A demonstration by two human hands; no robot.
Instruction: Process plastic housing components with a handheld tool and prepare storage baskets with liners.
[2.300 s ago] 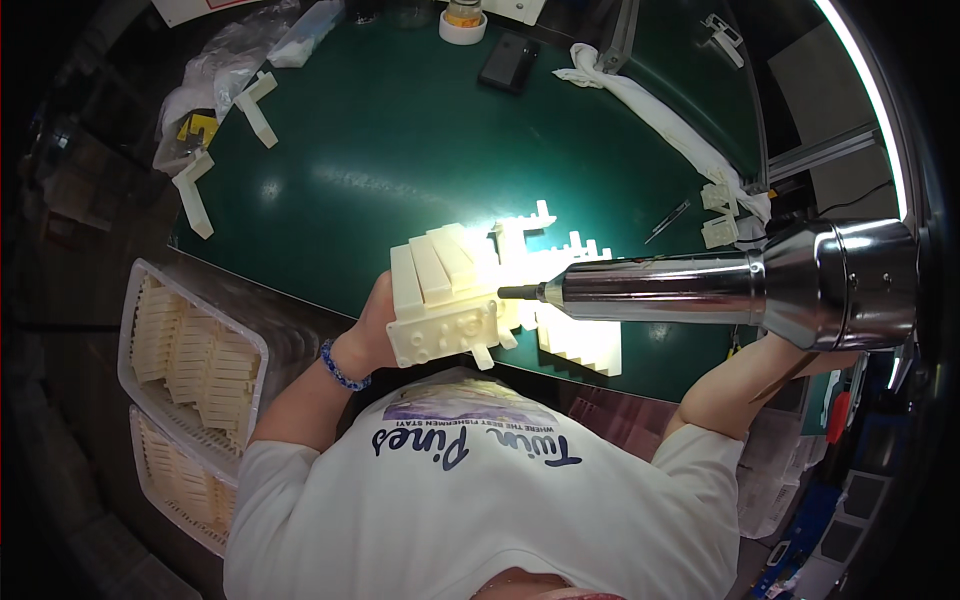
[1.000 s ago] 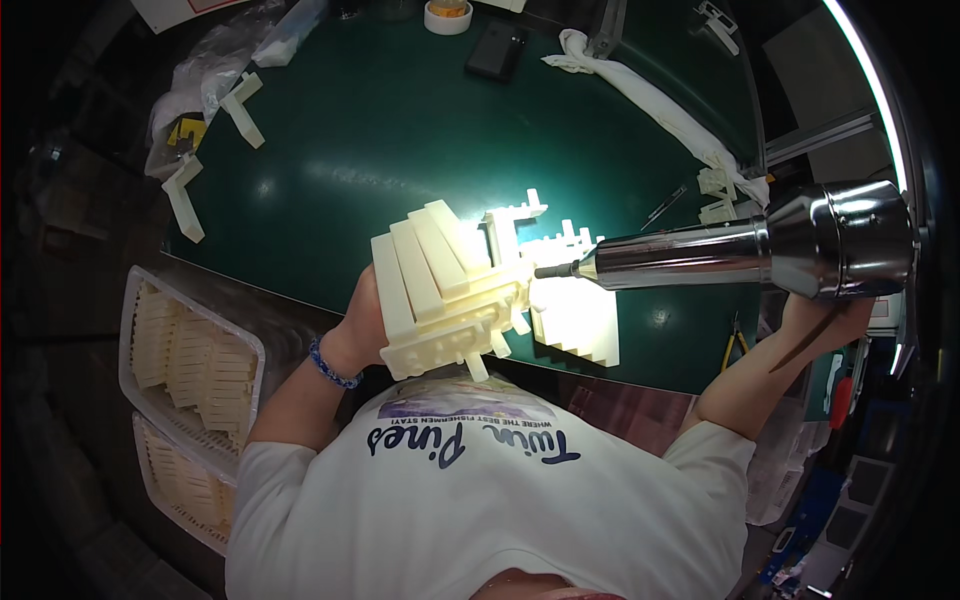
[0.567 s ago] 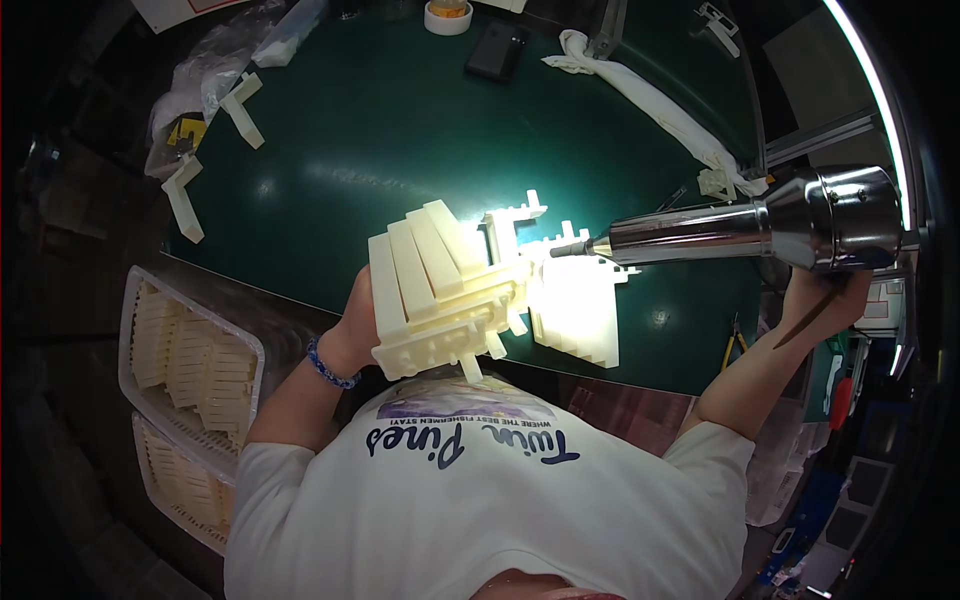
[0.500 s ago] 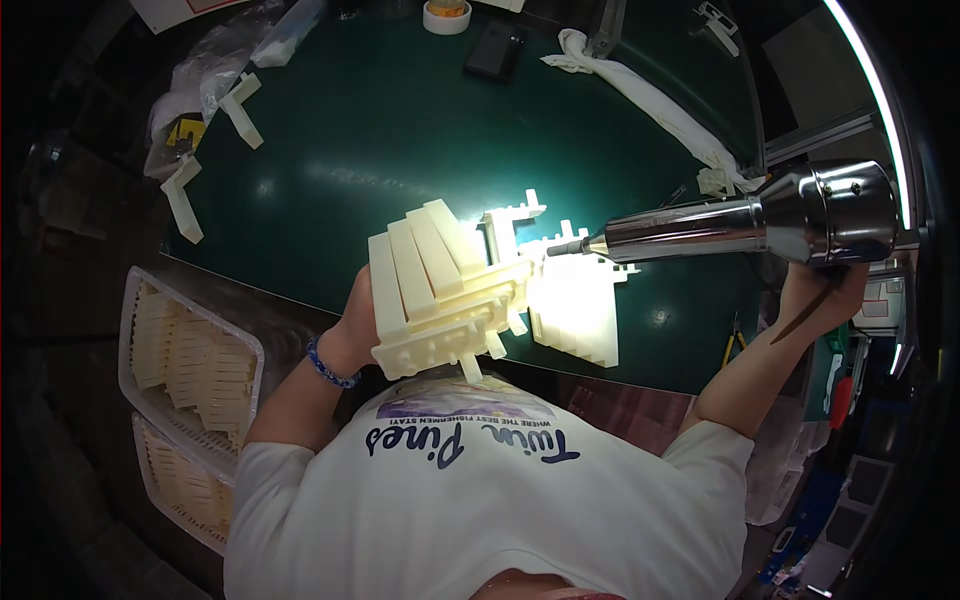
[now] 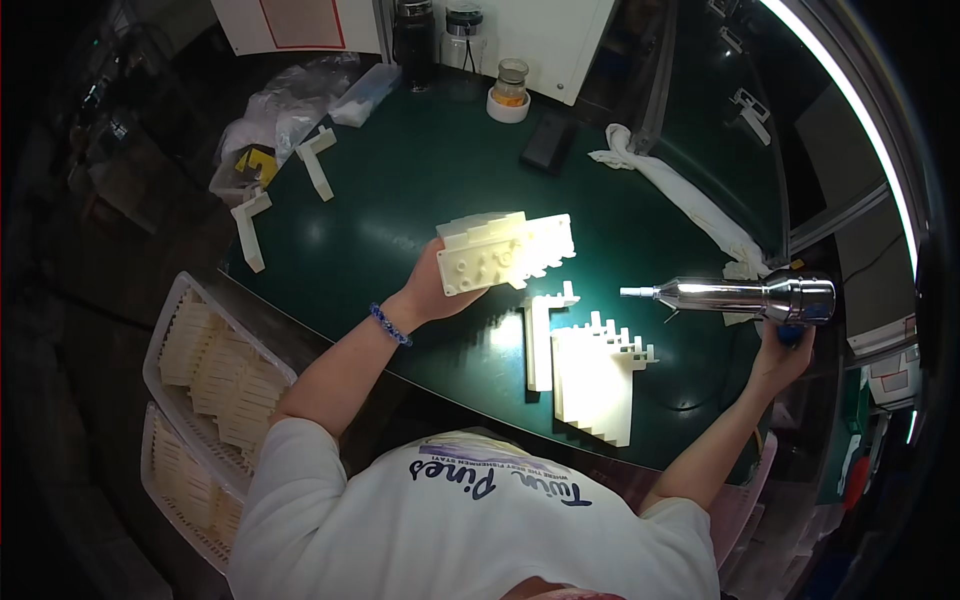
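My left hand is closed round a bundle of cream plastic parts, lifted above the green table; pegs and small round bosses show on the facing side. My right hand, at the right, grips a chrome nozzle tool by a dark blue handle, most of it hidden by my fingers. The narrow tip points left, well apart from the bundle. Between my hands a row of cream plastic parts lies on the table, brightly lit. A single L-shaped cream part lies beside its left side.
Two white baskets of cream parts stand at the left. Two more L-shaped parts lie near a clear plastic bag. Farther back are a black box, a jar and a twisted white cloth.
The view has tilted upward. My left hand has carried the bundle away from the row and turned it. My right hand has drawn the nozzle tool back to the right.
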